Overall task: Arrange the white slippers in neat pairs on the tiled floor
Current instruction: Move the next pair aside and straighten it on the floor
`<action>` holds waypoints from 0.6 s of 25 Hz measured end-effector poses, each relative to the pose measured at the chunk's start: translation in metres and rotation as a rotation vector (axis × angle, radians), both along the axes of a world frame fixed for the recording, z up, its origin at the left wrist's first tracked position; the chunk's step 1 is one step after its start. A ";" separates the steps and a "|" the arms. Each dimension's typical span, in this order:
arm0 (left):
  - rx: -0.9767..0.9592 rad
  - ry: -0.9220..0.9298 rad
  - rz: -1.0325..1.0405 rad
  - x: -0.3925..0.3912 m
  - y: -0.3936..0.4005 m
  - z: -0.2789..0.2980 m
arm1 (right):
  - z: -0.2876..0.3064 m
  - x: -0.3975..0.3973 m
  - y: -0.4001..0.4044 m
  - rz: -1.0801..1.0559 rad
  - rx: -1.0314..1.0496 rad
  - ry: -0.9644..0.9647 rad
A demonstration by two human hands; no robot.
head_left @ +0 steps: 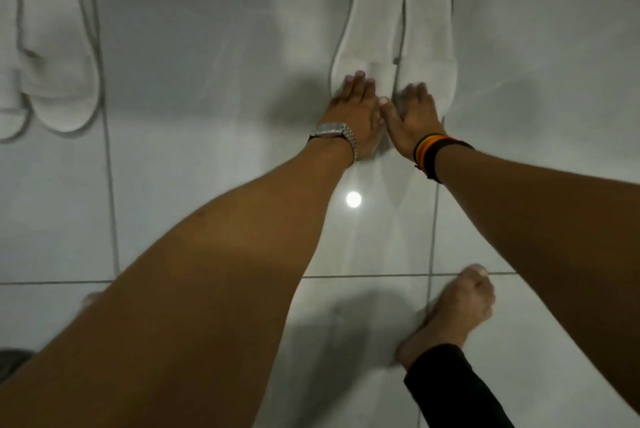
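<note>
Two white slippers lie side by side on the grey tiled floor (214,46), toe ends toward me. My left hand (353,109), with a metal watch on the wrist, lies flat on the toe end of the left slipper (372,19). My right hand (414,112), with a striped wristband, lies flat on the toe end of the right slipper (429,22). Neither hand grips; the fingers rest on top. A second pair of white slippers (57,46) lies at the far left, partly cut off by the frame edge.
My bare right foot (453,310) and dark trouser leg (450,389) stand on the tiles at the lower right. A bright lamp reflection (353,199) shines on the glossy floor between my arms. Bare tiles lie between the two pairs.
</note>
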State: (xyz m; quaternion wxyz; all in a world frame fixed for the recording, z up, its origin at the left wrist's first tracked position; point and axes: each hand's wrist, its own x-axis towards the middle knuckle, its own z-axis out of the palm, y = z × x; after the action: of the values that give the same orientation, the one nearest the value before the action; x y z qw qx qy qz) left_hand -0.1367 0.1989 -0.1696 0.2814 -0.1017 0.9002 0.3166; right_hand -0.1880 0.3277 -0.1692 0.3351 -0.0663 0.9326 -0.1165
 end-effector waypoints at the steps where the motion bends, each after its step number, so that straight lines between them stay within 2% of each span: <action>1: -0.020 -0.033 0.000 -0.010 0.019 -0.007 | -0.003 -0.008 0.016 0.030 -0.026 -0.021; 5: -0.009 -0.070 0.017 -0.035 0.087 -0.017 | -0.001 -0.037 0.082 0.044 -0.081 0.116; 10: 0.069 -0.142 0.017 -0.079 0.156 -0.004 | 0.002 -0.077 0.161 0.091 0.019 0.083; 15: 0.062 -0.154 0.001 -0.103 0.189 -0.002 | 0.004 -0.098 0.199 0.164 0.083 0.068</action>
State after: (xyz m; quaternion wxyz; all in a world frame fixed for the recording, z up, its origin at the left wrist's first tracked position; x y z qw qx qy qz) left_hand -0.2398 0.3875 -0.1712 0.3524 -0.1173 0.8657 0.3356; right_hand -0.2855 0.5267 -0.1651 0.3139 -0.1324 0.9390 -0.0478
